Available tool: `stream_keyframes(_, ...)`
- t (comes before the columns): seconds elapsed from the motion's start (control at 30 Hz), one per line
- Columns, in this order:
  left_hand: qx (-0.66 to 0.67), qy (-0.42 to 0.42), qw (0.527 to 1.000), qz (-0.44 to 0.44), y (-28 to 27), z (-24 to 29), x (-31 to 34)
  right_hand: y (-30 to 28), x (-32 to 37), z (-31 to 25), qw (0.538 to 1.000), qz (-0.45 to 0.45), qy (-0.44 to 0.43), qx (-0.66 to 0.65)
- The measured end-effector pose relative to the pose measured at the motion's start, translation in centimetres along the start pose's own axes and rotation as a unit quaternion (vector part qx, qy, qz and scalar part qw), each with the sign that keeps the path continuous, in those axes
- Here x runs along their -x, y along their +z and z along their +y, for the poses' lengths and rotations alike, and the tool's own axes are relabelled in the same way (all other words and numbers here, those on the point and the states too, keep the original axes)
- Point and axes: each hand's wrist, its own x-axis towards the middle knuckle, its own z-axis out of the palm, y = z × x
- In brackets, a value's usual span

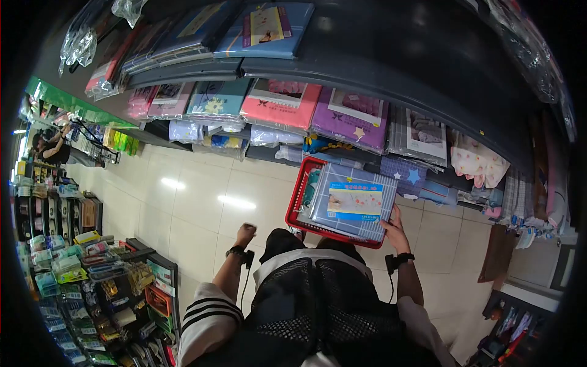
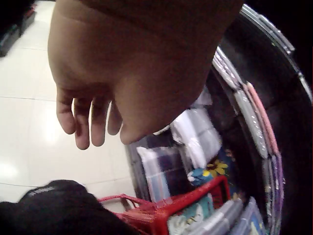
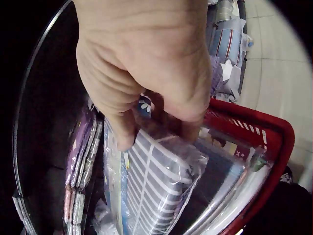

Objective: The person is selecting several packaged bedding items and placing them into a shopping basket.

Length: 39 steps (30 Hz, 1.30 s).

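My right hand (image 1: 396, 231) pinches the edge of a blue checked bedding pack (image 1: 356, 199) in clear plastic, with a blue and yellow label on its front. In the right wrist view the thumb lies on one face of the pack (image 3: 154, 183), and the fingers go behind it, partly hidden. The pack is at the red shopping basket (image 1: 298, 194), overlapping its rim in the head view. Other wrapped packs (image 3: 215, 178) stand inside the basket. My left hand (image 2: 102, 93) hangs over the floor left of the basket, fingers loosely bent and holding nothing.
Dark shelves ahead carry wrapped bedding packs, among them a red one (image 1: 281, 104) and a purple one (image 1: 350, 119). Lower bundles (image 1: 403, 174) sit behind the basket. A rack of small packaged goods (image 1: 92, 269) stands at left. Another person (image 1: 58, 148) is far left.
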Motion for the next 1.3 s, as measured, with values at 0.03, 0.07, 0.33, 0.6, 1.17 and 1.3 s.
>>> stream_keyframes(0.03, -0.021, -0.026, 0.999, 0.002, -1.4, -2.1, 1.2, 0.3, -0.2, 0.1, 1.000, 0.000, 0.001, 0.001)
stream_keyframes(0.07, -0.042, -0.052, 0.998, 0.005, -2.4, -3.6, 2.5, 1.1, -0.5, 0.0, 1.000, 0.008, 0.028, -0.006)
stream_keyframes(0.33, 0.010, -0.207, 0.978, 0.002, -3.6, -8.6, 8.8, 1.1, -2.3, 5.7, 0.995, 0.087, 0.032, 0.024)
stream_keyframes(0.6, 0.016, -0.103, 0.995, -0.012, -1.2, -3.4, 7.0, 0.8, -1.9, 6.6, 0.993, 0.112, 0.040, 0.006)
stream_keyframes(1.17, 0.025, -0.088, 0.996, -0.015, -2.7, -6.3, 6.3, 1.8, -3.7, 8.5, 0.740, 0.321, -0.041, 0.590)
stream_keyframes(1.3, 0.004, -0.125, 0.992, -0.034, -3.9, -7.9, 7.0, 2.3, -3.4, 6.9, 0.841, 0.276, 0.011, 0.465)
